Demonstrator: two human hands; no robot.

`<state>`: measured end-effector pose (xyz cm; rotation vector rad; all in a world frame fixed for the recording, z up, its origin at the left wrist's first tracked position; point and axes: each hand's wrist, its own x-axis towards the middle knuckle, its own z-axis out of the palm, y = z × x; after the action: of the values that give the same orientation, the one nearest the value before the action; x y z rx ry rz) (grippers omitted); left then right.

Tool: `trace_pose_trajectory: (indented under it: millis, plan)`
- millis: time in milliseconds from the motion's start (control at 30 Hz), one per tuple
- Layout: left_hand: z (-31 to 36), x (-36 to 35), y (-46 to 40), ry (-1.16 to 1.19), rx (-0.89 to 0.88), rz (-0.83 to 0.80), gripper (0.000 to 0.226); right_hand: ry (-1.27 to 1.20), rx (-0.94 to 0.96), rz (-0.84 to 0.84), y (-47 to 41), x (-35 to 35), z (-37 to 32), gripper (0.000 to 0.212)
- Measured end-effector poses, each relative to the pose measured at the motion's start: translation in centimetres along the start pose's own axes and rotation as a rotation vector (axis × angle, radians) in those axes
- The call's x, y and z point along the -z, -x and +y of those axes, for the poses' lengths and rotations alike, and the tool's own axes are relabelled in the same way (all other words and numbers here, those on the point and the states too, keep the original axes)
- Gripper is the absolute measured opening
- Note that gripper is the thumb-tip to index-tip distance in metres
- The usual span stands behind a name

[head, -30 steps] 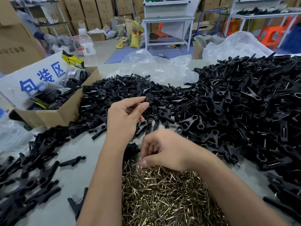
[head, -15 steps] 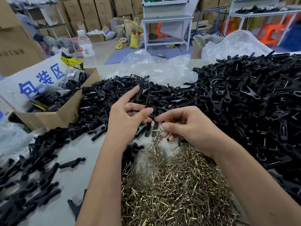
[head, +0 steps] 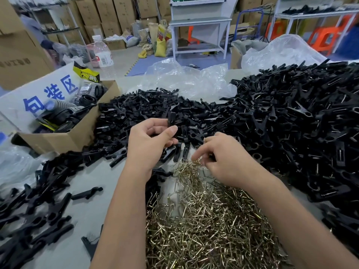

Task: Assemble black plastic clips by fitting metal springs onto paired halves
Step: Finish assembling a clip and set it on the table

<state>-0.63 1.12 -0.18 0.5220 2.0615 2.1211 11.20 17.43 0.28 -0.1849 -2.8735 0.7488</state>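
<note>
My left hand (head: 147,144) pinches 1 black clip half (head: 171,119) upright between thumb and curled fingers, above the near edge of the loose halves pile (head: 147,111); my right hand (head: 225,158) hovers at the far edge of the brass spring heap (head: 206,226), fingers curled down with the tips among the springs; I cannot tell whether they hold one; a larger pile of clips (head: 295,123) lies to the right; a cardboard box (head: 64,136) sits left on the grey table (head: 87,177).
</note>
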Motion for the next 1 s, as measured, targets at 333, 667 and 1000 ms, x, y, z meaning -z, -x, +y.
trace_pose_trajectory:
  millis: [333,667,1000]
  plan:
    - [0.5,-0.2,0.6,0.001,0.05,-0.054,0.019,-0.905,-0.174,0.157,-0.1,-0.2,0.1,0.013]
    - [0.9,0.0,0.6,-0.18,-0.066,-0.138,0.03,-1.153,-0.217,0.424,-0.2,0.6,-0.5,0.008]
    - [1.3,-0.8,0.6,-0.254,-0.116,-0.225,0.035,-0.977,-0.213,0.418,-0.3,0.8,-0.2,0.012]
